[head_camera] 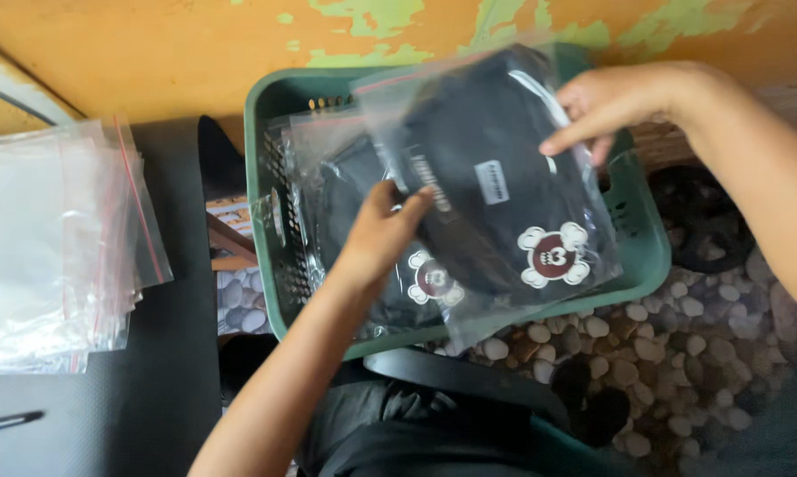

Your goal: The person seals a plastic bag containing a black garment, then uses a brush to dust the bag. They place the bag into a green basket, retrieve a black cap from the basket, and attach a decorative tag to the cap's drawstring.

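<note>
Your left hand [383, 231] and right hand [612, 104] both grip the bagged black garment [496, 181] over the green basket [648, 256], stacked clear bags [49, 238] lying left

Single head view; looks steeply down; close over green basket [650, 256]

- My left hand [381, 231]: bare, no glove, no ring or watch that I can see; nails short.
- Left forearm: bare all the way down to the bottom edge of the view, no sleeve showing.
- My right hand [612, 104]: bare too, nothing on fingers or wrist.
- Right forearm: bare, no cuff in view.
- Lap: dark, near-black cloth with soft folds, between my arms; garment type unclear.
</note>
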